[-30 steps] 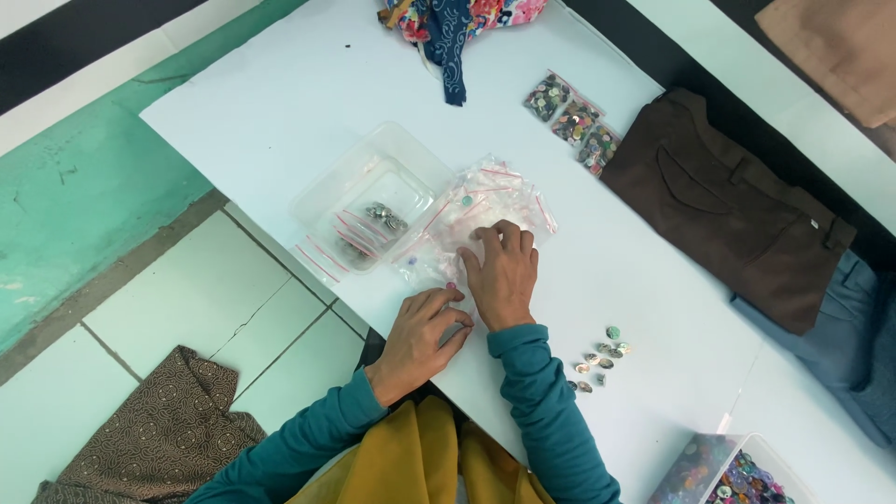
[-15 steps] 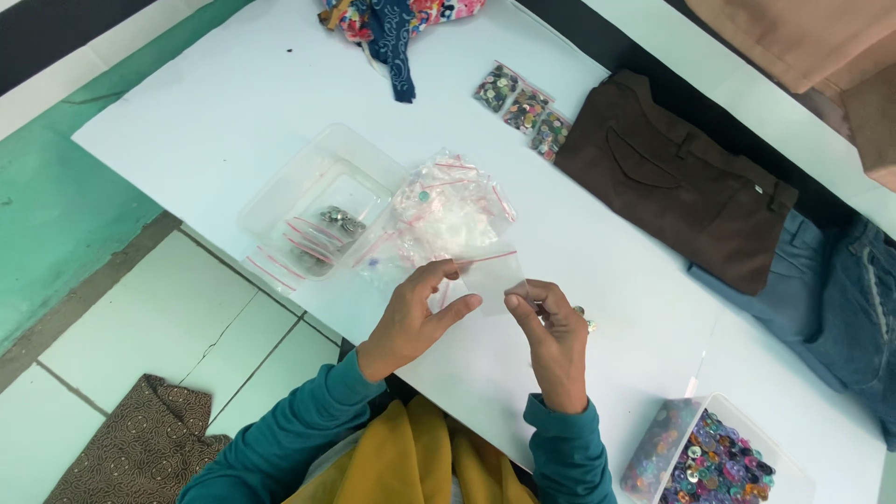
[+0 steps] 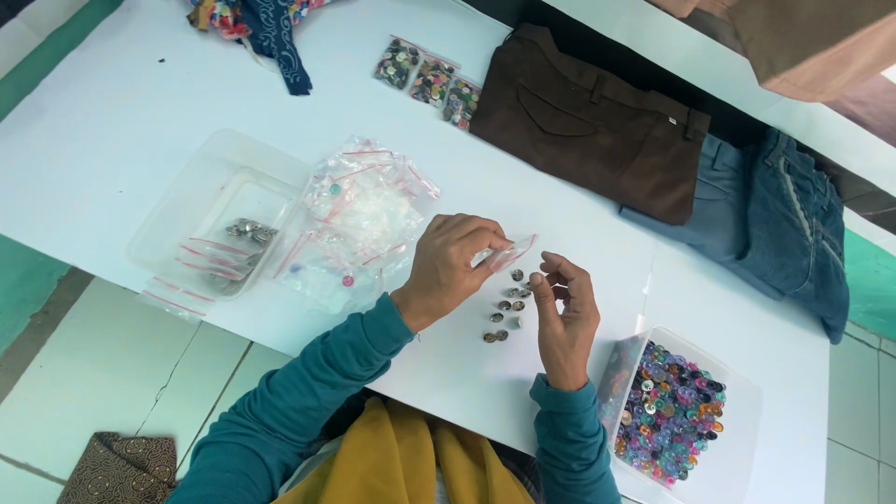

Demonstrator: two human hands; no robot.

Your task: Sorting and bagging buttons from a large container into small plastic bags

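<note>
Near the desk's (image 3: 112, 140) front edge, the left hand (image 3: 453, 266) pinches a small clear zip bag (image 3: 509, 252) by one end between thumb and fingers, so the bag juts out to the right toward the right hand (image 3: 565, 317); the right hand's fingers (image 3: 560, 271) are curled and drawn together just beside the bag's free end, and they may be nipping something tiny, though the view is too small to tell; below the bag and between the two hands, a scatter of metal buttons (image 3: 504, 308) lies loose on the desk, apart from both hands' fingers.

Left of the left hand sits a heap of empty zip bags (image 3: 359, 219); further left stands a clear tray (image 3: 187, 215) with a few metal bits and more bags in it; right of the right hand, a clear tub (image 3: 737, 448) holds mixed coloured buttons; three packets of buttons (image 3: 429, 79) lie at the desk's far side, beside brown trousers (image 3: 597, 121) that overlap blue jeans (image 3: 775, 215); patterned cloth (image 3: 252, 19) lies at the far left edge.
</note>
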